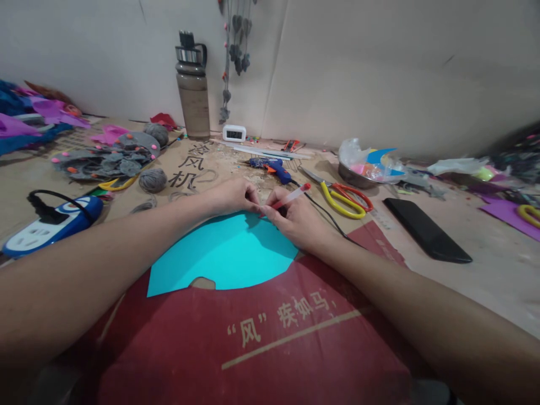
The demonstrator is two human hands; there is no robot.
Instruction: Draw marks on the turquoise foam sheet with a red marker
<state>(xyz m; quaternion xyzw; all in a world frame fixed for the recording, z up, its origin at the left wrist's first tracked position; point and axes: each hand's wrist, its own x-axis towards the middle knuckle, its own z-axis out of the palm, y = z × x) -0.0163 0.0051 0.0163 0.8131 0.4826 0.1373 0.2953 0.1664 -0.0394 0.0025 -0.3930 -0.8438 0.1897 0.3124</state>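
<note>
Turquoise sheet (223,253), thin and cut to a fan shape with a curved near edge, lies flat in the middle of the work surface, resting on a red printed cardboard panel (274,337) with pale lettering. Both hands meet at its far edge. The left hand (234,196) has its fingertips bunched down on the edge, though pinching or merely pressing, I cannot tell. The right hand (297,219) is closed around a red-and-white pen (293,196), with the tip angled down to the turquoise sheet right beside the left fingertips. By the look of it, this sheet is light and floppy, easy to crease and quick to slide on the cardboard, so flat fingers near an edge or a soft pinch at a corner would suit it best. Moving outward, a black cable runs just past the right hand, and yellow-and-orange-handled scissors (343,199) lie near. A blue hot-glue gun (270,166) sits beyond the hands, and a black smartphone (426,229) lies face down off to the right. On the left are a grey ball of yarn (152,180) and a blue-and-white power strip (50,225). Against the wall stand a smoky plastic water bottle (193,93) and a small white digital clock (234,133).
</note>
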